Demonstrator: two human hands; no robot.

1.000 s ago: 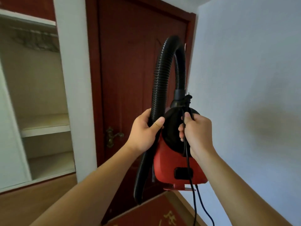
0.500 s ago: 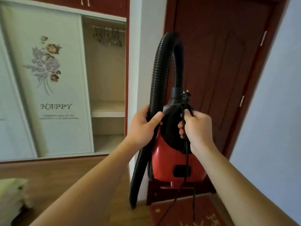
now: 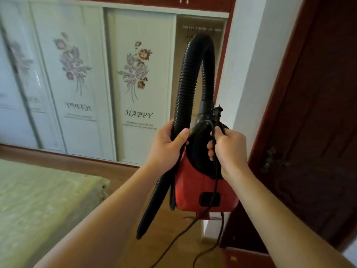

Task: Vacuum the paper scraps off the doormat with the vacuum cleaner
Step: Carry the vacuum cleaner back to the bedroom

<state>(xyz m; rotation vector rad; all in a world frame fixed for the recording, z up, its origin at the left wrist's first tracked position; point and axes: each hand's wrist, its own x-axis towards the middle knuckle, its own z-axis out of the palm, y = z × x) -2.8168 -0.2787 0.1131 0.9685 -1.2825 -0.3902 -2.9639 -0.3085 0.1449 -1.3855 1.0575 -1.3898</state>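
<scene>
Set-up step, I'd say: the red vacuum cleaner (image 3: 193, 192) is held aloft dead centre, left hand (image 3: 166, 147) wrapped round its black hose (image 3: 185, 80), right hand (image 3: 229, 149) clenched on the power cord (image 3: 216, 182) just under the plug (image 3: 217, 113), doormat (image 3: 249, 261) edge down at 5 o'clock, and next that plug wants plugging in.

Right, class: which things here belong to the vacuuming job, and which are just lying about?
Job: vacuum cleaner, hose, cord, doormat corner; left hand grips hose, right hand grips vacuum cleaner and cord.
Lying about: wardrobe doors, brown door, mattress.
</scene>
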